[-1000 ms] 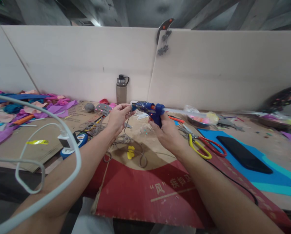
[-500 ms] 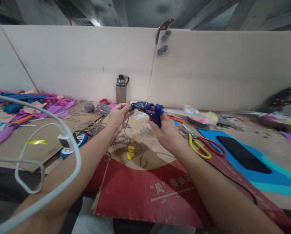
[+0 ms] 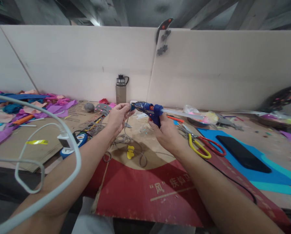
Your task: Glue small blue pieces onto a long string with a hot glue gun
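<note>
My right hand (image 3: 166, 132) is wrapped round the grip of a blue hot glue gun (image 3: 149, 110), held above the table with its nozzle pointing left and a clear glue stick (image 3: 182, 113) sticking out behind. My left hand (image 3: 118, 117) pinches a thin grey cord (image 3: 128, 121) right at the nozzle tip. The cord hangs down into a loose grey tangle (image 3: 124, 140) on the cardboard. A small yellow piece (image 3: 130, 152) lies beside that tangle.
Yellow- and red-handled scissors (image 3: 205, 147) lie right of my right hand. A black phone (image 3: 243, 158) rests on blue foam sheet (image 3: 270, 174). A water bottle (image 3: 121, 89) stands at the back wall. Pink and purple scraps (image 3: 50, 107) and a white cable (image 3: 62, 136) fill the left.
The glue gun and both hands have shifted very slightly; the grip on gun and cord is unchanged.
</note>
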Tool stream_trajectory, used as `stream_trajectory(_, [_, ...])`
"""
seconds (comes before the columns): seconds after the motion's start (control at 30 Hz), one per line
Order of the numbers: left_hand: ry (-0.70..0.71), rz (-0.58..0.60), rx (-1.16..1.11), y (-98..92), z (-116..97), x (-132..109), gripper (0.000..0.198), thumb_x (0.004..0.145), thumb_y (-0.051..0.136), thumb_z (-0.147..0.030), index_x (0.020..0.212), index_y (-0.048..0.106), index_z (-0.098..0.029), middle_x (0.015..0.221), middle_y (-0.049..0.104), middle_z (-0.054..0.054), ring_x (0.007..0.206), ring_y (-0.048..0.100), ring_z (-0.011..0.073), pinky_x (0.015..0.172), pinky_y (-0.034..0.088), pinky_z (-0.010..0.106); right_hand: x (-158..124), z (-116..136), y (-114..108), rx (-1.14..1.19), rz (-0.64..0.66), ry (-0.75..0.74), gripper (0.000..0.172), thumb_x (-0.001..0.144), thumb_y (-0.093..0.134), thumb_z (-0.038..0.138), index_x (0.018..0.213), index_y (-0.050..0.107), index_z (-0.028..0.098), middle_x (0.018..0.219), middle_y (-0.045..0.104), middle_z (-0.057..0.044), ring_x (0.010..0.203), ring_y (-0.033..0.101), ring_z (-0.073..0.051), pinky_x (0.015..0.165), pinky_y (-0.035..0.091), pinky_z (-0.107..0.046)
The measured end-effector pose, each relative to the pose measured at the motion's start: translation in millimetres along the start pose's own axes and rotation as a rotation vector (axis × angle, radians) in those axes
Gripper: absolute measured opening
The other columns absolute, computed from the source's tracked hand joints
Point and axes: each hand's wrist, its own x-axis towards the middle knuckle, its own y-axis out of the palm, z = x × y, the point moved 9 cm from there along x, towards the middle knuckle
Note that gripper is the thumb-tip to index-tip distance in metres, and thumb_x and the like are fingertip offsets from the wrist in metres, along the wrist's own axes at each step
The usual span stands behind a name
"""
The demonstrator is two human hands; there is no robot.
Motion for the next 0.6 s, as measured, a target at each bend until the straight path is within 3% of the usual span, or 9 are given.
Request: stream_trajectory(0.6, [-0.012,-0.014,-0.029,-0.1,-1.1,0.4,0.011,0.067,0.069,-0.011,0.062,0.059,-0.011,0.06,0.054,-0.003,0.057,0.052,0.0049,0.08,0.055,0.03,-0.8,0.6,-0.4,0.021,-0.007,-0.022,0.023,0.086,0.046,0.028,0.106,0.053,0.018,0.096,0.062,-0.013,0.086,0.058,-0.025,0.077,0.045,-0.041])
